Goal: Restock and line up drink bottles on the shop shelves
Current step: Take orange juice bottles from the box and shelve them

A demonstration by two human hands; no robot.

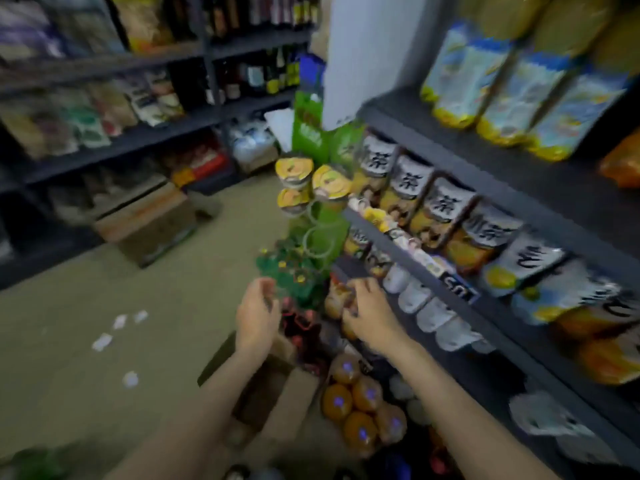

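Note:
The view is blurred by motion. My right hand (pixel 369 315) reaches to the low end of the dark shelf (pixel 491 327) on the right, fingers and thumb spread either side of an amber bottle (pixel 335 301); blur hides whether they grip it. My left hand (pixel 258 315) hovers with loosely curled fingers and holds nothing, just left of a cluster of green bottles (pixel 292 271) and dark red-capped bottles (pixel 299 325). Orange bottles with purple caps (pixel 353 400) stand on the floor below my right forearm. A row of white-topped bottles (pixel 420 304) lines the shelf beyond my right hand.
An open cardboard box (pixel 280 396) sits on the floor under my left forearm. Yellow tea packs (pixel 436 209) fill the shelf above. A green display stand with yellow-lidded cups (pixel 294 174) rises ahead. Another box (pixel 145 220) and paper scraps (pixel 119 322) lie on the floor to the left.

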